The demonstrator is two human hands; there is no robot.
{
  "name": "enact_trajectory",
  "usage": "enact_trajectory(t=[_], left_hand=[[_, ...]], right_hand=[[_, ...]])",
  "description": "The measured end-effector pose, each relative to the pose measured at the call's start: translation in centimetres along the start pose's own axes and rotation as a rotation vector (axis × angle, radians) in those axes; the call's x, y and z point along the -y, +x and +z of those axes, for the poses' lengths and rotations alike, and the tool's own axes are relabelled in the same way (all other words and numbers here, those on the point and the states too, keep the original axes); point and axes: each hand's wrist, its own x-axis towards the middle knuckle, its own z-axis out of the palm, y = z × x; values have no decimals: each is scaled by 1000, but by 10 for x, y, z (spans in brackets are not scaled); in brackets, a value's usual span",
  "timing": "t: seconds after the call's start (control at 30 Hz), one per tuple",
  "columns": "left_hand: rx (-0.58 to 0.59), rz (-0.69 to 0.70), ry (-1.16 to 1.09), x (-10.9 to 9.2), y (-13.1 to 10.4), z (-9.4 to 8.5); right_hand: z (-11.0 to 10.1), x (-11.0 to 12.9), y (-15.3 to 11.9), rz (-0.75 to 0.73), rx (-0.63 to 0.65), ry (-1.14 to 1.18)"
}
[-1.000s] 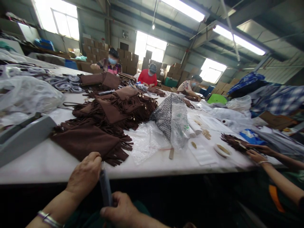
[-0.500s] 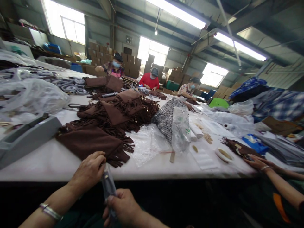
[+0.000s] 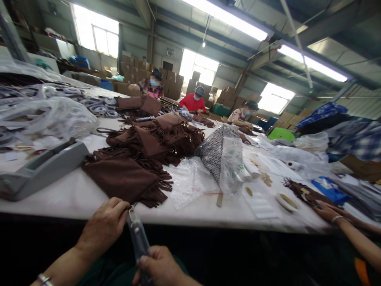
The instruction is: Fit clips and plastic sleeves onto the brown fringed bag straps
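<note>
My right hand (image 3: 160, 264) is wrapped around a dark strap (image 3: 139, 236) covered in clear plastic, just below the table's front edge. A gold-coloured metal clasp (image 3: 131, 213) shows at the strap's upper end. My left hand (image 3: 101, 226) is closed, with thumb and fingertips pinched at this clasp; part of what they grip is hidden. Right behind the fingertips lies a brown fringed bag (image 3: 119, 178), flat on the table at its front edge. More brown fringed bags (image 3: 149, 141) with gold-coloured hardware are heaped behind it.
A grey plastic holder (image 3: 44, 169) stands left. Clear plastic bags (image 3: 190, 178) and a black-and-white patterned pouch (image 3: 212, 155) lie mid-table. A roll of tape (image 3: 287, 201) is farther right, near a co-worker's hands (image 3: 327, 212) on another brown fringed piece. Several people work across the table.
The clasp at the strap's end now shows more clearly beside my left fingertips. Both hands have shifted slightly lower in view. The scene has moved right as the camera turned left.
</note>
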Motion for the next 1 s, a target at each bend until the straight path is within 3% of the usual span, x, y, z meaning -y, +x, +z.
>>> enact_trajectory(t=[0.33,0.83,1.0], left_hand=[[33,-105,-69,-2,-1,0],[20,-220,-334,3,-2,5],[17,-257,-411,1,0,5]], right_hand=[[-6,0,17,-26,-130,-123],[12,9,47,-246,-89,-48],[20,12,54,-254,-107,-2]])
